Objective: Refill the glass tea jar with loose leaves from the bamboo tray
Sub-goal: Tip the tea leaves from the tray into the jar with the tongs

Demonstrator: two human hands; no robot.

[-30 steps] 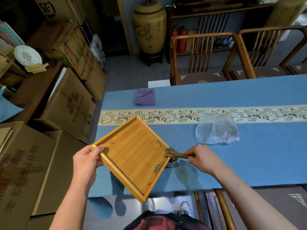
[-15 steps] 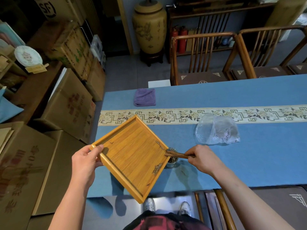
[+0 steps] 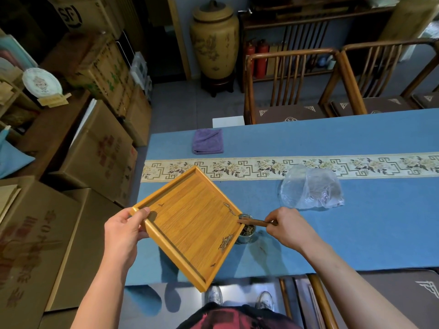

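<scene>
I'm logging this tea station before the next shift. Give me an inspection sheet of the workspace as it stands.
Surface: blue tablecloth with a patterned runner.
Job's things: square bamboo tray tilted over the small glass tea jar; a few leaves left on it; thin wooden stick at its corner.
Clutter: folded purple cloth, crumpled clear plastic bag.
Hands: left hand grips the tray; right hand pinches the stick.
Cables: nothing seen.
Surroundings: cardboard boxes, wooden chairs, large ceramic urn.

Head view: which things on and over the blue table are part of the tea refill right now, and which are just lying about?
In the job:
- bamboo tray, gripped by the left hand
- wooden scoop, pinched by the right hand
- glass tea jar under the tray's corner
- loose leaves left on the tray

Lying about:
- purple cloth
- clear plastic bag
- wooden chairs
</scene>
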